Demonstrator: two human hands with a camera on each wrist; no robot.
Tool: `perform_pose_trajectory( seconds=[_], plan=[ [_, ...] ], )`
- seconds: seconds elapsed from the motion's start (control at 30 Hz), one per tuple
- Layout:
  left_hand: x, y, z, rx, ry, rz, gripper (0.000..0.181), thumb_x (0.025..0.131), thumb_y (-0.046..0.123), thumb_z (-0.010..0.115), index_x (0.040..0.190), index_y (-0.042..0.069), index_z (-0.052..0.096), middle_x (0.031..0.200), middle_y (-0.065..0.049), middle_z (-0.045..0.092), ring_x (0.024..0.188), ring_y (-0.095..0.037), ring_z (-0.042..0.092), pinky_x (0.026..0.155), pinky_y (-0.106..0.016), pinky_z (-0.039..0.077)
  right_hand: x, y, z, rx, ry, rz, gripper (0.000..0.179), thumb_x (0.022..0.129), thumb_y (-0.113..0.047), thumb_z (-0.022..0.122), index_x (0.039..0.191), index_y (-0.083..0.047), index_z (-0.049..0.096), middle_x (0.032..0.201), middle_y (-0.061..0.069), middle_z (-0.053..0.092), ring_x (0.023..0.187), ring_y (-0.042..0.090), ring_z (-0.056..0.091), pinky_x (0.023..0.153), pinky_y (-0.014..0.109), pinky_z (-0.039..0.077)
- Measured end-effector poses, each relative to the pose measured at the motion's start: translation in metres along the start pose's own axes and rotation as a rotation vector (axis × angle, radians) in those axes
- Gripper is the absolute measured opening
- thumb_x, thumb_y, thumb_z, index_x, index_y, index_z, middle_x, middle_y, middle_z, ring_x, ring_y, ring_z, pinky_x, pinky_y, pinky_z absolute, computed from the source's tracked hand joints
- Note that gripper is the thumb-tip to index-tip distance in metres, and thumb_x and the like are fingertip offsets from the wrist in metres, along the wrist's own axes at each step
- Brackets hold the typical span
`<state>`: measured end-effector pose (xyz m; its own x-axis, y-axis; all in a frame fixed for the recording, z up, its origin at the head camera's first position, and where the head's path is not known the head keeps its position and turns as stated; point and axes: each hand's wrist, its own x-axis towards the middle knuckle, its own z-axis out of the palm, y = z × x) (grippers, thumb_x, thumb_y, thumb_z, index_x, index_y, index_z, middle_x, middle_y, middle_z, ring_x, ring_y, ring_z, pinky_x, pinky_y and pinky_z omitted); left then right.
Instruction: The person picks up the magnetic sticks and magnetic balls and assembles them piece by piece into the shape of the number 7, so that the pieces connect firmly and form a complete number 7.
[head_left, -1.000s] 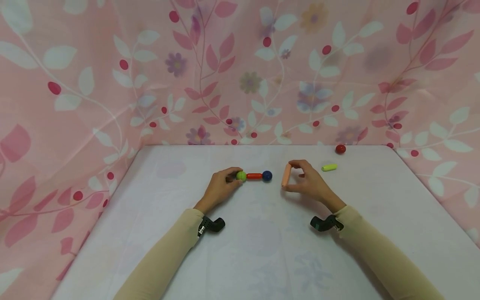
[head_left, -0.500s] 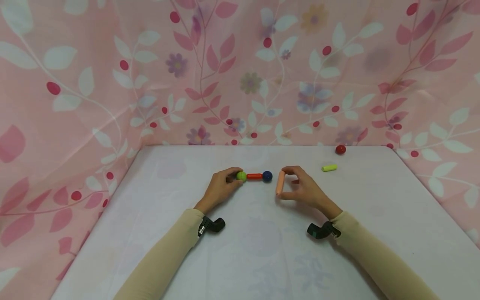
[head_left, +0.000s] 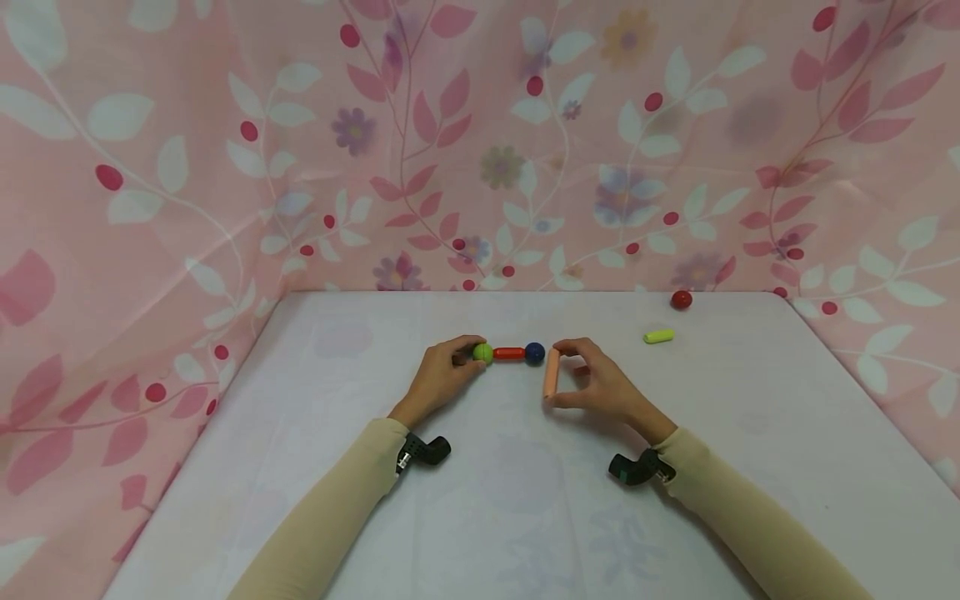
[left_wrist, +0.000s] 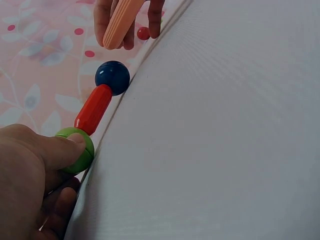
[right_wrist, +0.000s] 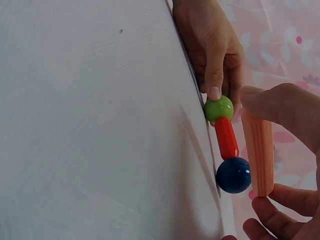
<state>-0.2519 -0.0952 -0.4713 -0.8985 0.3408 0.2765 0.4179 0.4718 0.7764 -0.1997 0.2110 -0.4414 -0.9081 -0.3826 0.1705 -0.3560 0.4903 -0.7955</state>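
Observation:
A green ball [head_left: 483, 354], a red rod [head_left: 509, 353] and a dark blue ball [head_left: 535, 353] are joined in a line on the table. My left hand [head_left: 441, 372] pinches the green ball between thumb and fingers; in the left wrist view the thumb lies over that ball [left_wrist: 80, 150]. My right hand [head_left: 600, 387] holds an orange ridged rod [head_left: 552, 373] by its two ends, thumb at the near end and fingertips at the far end. This rod stands crosswise just right of the blue ball; whether they touch, I cannot tell.
A yellow-green rod [head_left: 659, 336] lies on the white-covered table [head_left: 510, 517], right of my right hand. Behind it, near the back edge, sits a red ball [head_left: 681, 300]. A pink floral cloth [head_left: 480, 150] hangs behind the table.
My right hand has moved left and slightly nearer to me, bringing the orange rod close to the blue ball. The left hand and the joined pieces have stayed in place.

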Motion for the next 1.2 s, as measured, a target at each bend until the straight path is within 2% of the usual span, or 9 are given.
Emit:
perform_pose_trajectory(
  seconds=[1.2],
  plan=[
    [0.000,0.002,0.001,0.023,-0.003,-0.001,0.036,0.096,0.015,0.079,0.131,0.013,0.071,0.126,-0.004,0.071,0.103,-0.019,0.068,0.093,-0.038,0.055,0.006,-0.003,0.019,-0.039,-0.040,-0.071,0.083,0.076,-0.023,0.097,0.142,0.000,0.053,0.137,0.015,0.054,0.126,0.035,0.050,0.104,0.056,0.043]
  ],
)
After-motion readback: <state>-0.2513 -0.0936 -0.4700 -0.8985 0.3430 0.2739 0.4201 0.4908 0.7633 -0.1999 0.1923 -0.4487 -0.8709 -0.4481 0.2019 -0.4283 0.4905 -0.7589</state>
